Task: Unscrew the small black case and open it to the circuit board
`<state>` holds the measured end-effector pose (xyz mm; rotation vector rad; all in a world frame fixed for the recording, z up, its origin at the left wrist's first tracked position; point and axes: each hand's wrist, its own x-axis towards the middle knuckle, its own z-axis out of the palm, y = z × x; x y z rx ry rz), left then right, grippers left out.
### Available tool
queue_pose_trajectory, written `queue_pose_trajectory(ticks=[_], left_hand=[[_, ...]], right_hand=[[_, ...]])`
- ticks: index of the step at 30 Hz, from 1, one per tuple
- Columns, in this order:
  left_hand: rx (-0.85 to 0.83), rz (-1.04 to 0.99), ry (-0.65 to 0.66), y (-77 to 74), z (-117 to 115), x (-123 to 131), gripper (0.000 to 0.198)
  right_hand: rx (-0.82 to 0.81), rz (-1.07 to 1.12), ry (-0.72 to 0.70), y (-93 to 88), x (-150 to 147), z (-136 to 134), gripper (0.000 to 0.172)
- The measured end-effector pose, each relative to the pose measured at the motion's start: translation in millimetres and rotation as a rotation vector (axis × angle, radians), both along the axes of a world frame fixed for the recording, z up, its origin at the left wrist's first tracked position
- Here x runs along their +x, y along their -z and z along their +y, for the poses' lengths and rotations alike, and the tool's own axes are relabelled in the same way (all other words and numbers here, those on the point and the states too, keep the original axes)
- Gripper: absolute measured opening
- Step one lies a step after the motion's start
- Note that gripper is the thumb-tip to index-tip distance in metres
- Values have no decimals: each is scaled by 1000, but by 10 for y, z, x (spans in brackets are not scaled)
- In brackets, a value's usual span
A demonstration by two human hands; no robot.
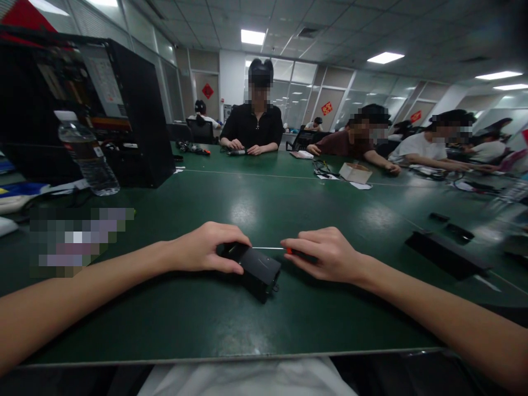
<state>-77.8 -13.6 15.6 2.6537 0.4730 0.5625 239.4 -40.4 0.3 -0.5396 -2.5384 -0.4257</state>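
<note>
A small black box-shaped device (260, 269) is tilted over the green table (173, 319) near its front middle. My left hand (210, 247) grips the left end of it, thumb in front and fingers behind. My right hand (322, 254) is closed around the dark and red handle of a screwdriver (268, 248). Its thin metal shaft points left, and the tip meets the area behind the device by my left fingers, where it is hidden.
An open black computer case (142, 110) and a water bottle (88, 154) stand at the left. Long black part (445, 254) lies at the right. A small carton (355, 172) sits farther back. A person in black (251, 129) sits across; others sit at the right.
</note>
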Motion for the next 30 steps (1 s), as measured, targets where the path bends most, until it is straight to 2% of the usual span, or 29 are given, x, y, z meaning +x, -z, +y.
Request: queue_pose_trajectory(ticks=[10, 20, 25, 30], left_hand=[[-2, -101, -60, 133, -14, 30, 50], [14, -109, -80, 141, -5, 29, 47], [10, -114, -90, 132, -26, 47, 47], [-11, -113, -112, 144, -64, 82, 45]], right_hand=[[115, -3, -10, -3, 37, 34, 17], [130, 25, -83, 2, 30, 44, 16], [114, -5, 26, -9, -45, -21, 20], [168, -55, 66, -2, -104, -113, 25]])
